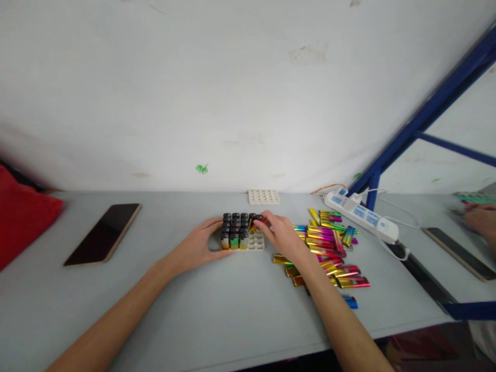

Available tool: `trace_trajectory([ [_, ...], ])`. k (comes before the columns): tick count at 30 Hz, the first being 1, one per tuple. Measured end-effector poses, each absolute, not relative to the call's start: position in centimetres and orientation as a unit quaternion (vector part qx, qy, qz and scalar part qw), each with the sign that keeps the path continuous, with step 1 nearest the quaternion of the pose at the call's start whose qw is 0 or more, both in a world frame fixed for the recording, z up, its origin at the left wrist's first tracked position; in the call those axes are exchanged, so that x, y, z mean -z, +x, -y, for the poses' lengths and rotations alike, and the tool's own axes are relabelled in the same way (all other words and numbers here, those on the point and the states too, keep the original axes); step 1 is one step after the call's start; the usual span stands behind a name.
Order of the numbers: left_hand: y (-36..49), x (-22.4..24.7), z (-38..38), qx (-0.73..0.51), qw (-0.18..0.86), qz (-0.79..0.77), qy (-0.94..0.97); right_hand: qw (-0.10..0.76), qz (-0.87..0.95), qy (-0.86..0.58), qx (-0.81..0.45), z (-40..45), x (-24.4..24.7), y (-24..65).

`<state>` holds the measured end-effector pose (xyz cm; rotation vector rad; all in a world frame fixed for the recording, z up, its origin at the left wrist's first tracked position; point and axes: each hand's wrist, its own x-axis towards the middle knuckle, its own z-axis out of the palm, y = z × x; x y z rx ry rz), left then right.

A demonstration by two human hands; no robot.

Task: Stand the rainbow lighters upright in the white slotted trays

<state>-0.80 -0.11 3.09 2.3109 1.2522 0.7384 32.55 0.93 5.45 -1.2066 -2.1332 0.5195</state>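
Observation:
A white tray with rows of holes [256,247] lies mid-table, and upright lighters with black tops [234,232] fill several of its columns on the left. My left hand [197,244] grips the tray's left end, thumb along the front and fingers at the back. Between the fingertips of my right hand [279,232] is a lighter [256,219], held over the tray's right part at the back. Bare holes show at its front right. To the right, partly behind my right forearm, lies a pile of shiny coloured lighters [323,243].
A second white tray [263,197] lies by the wall. A tablet-like dark slab [104,233] and red cloth [25,214] are on the left. A white power strip [362,214] and blue metal frame [411,129] stand right, with another person's hand [482,219] beyond.

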Motion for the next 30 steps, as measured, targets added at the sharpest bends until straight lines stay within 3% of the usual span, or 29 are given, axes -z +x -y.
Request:
trace_trajectory([
  [10,-0.7,-3.0,0.0,-0.275,0.211,-0.447,0.825,0.233,0.838,-0.471,-0.149,-1.6,-7.7,32.3],
  [16,-0.8,-3.0,-0.3,-0.283,0.213,-0.436,0.827,0.412,0.75,-0.469,-0.218,-2.2,-10.3,32.7],
  [21,-1.0,-2.8,-0.4,-0.265,0.215,-0.452,0.824,0.512,0.687,-0.497,-0.14,3.7,-14.5,36.2],
  [25,-1.1,-2.8,-0.5,-0.266,0.217,-0.447,0.826,0.46,0.713,-0.528,-0.045,11.4,-15.1,41.8],
  [30,-1.1,-2.8,-0.9,-0.266,0.214,-0.448,0.826,0.377,0.705,-0.601,0.006,19.3,-7.6,47.6],
])
